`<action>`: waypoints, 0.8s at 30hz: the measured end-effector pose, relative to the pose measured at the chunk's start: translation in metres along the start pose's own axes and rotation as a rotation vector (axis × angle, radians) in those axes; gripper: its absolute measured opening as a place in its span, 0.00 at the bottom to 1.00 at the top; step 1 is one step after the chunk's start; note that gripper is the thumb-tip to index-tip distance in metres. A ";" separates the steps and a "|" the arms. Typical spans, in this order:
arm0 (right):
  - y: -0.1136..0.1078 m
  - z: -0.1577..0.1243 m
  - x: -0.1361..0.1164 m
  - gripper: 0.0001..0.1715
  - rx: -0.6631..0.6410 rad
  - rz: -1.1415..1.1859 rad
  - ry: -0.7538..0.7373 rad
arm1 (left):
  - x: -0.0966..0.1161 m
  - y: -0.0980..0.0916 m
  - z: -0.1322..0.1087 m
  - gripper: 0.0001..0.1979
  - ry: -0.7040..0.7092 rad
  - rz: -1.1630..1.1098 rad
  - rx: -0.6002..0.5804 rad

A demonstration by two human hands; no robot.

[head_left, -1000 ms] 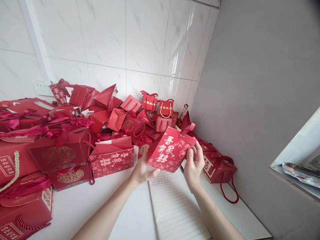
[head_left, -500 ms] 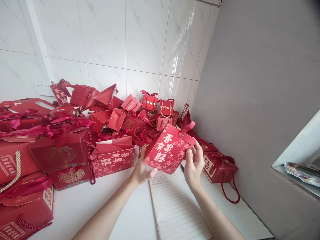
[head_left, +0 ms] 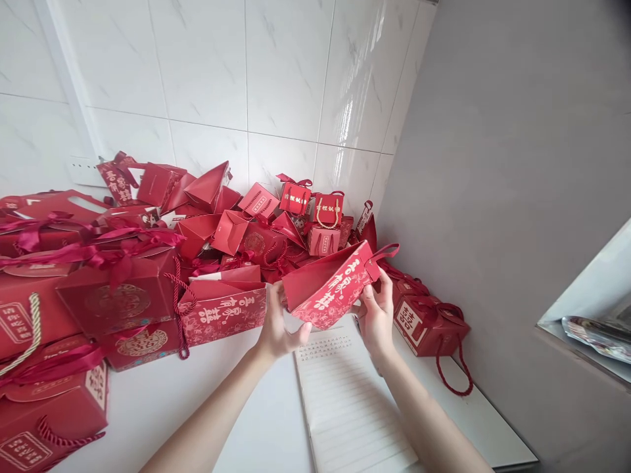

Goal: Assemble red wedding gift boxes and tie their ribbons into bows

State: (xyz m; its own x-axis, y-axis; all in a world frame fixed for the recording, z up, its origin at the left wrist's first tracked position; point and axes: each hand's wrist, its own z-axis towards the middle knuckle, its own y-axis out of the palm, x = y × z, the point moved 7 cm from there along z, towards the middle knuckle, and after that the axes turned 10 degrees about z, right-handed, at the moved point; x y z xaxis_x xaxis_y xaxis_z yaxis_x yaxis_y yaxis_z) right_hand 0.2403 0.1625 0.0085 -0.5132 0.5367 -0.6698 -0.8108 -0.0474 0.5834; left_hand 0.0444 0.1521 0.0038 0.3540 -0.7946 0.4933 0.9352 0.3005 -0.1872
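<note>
Between my two hands, above the top of an open lined notebook (head_left: 355,401), is a red paper gift box (head_left: 335,289) with gold Chinese characters and a floral print. The box is tilted, its plain red side facing up and a ribbon loop (head_left: 385,251) sticking out at its right end. At its left end my left hand (head_left: 283,325) grips the base, with the thumb along the lower edge. My right hand (head_left: 377,309) pinches the end near the ribbon, thumb in front. Handwriting fills several lines at the notebook's top.
Red gift boxes (head_left: 118,295) with ribbons and cords are heaped along the left and back of the white table (head_left: 192,407). A similar printed box (head_left: 224,315) lies beside my left hand. At right, a corded box (head_left: 428,322) stands by the grey wall (head_left: 493,197).
The gift box has turned in my hands: its printed face now tips downward and more of its plain red side shows. Both hands still hold it in nearly the same place.
</note>
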 end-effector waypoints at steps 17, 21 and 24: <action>0.000 -0.009 0.052 0.12 -0.029 0.191 0.416 | 0.037 -0.007 0.003 0.37 0.333 0.104 0.076; 0.000 -0.009 0.052 0.15 -0.029 0.182 0.455 | 0.038 -0.007 0.003 0.37 0.340 0.144 0.081; -0.002 -0.008 0.051 0.15 -0.022 0.190 0.450 | 0.038 -0.007 0.003 0.37 0.335 0.159 0.077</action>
State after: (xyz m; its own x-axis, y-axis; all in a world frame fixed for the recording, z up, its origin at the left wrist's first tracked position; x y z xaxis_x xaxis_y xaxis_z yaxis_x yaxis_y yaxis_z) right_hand 0.2135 0.1835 -0.0309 -0.7192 0.0997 -0.6876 -0.6945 -0.1296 0.7077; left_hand 0.0513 0.1219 0.0264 0.4870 -0.8594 0.1554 0.8704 0.4628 -0.1681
